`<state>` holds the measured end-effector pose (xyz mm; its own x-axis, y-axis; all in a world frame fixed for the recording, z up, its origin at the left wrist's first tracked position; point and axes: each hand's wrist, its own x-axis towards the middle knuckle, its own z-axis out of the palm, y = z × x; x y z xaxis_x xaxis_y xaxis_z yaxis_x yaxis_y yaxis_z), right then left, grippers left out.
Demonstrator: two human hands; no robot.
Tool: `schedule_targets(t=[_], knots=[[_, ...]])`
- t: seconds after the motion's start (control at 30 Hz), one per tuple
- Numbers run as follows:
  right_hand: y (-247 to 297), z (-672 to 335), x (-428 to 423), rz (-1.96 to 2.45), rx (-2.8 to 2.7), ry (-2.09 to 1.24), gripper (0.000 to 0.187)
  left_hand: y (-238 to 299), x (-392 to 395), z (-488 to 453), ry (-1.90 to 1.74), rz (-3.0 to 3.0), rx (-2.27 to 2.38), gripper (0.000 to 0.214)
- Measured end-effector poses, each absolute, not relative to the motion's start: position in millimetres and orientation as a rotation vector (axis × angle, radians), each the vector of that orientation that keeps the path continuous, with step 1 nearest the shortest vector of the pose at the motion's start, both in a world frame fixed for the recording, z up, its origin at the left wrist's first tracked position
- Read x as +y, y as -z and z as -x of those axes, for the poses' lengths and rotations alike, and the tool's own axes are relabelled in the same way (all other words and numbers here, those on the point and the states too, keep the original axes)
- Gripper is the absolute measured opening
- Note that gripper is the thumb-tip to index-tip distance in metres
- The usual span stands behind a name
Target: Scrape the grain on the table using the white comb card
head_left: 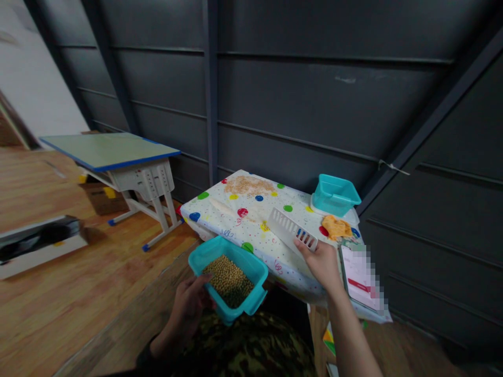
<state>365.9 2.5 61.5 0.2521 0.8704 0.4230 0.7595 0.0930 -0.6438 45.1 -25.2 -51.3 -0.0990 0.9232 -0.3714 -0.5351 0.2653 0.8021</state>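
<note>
My left hand (pixel 188 306) grips the near left side of a teal plastic box (pixel 251 267) filled with small tan beans (pixel 228 280), held off the table's near edge above my lap. My right hand (pixel 322 259) is closed on the near end of a white slotted plastic tray (pixel 288 229) that rests tilted on the small table (pixel 220 209), which is covered with a white cloth with coloured dots. A pile of light brown grain (pixel 248 185) lies at the table's far side.
A second teal box (pixel 334 195) on a white lid stands at the table's far right, with an orange cloth (pixel 336 227) beside it. A paper sheet (pixel 359 277) lies at the right edge. A blue-edged desk (pixel 110 149) stands left; a dark panelled wall is behind.
</note>
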Motion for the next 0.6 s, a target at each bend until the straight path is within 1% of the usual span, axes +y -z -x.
schedule_targets(t=[0.17,0.4,0.6], knots=[[-58,-364,0,1.636,-1.531,-0.205,0.051,49,-25,-47,-1.312,-0.445,1.065,0.042],[-59,-351,-5,1.609,-1.576,-0.23,0.053,45,-24,-47,-1.303,-0.452,1.098,0.038],[-60,-338,-4,1.614,-1.558,-0.159,0.056,43,-24,-48,-1.296,-0.447,1.103,0.043]])
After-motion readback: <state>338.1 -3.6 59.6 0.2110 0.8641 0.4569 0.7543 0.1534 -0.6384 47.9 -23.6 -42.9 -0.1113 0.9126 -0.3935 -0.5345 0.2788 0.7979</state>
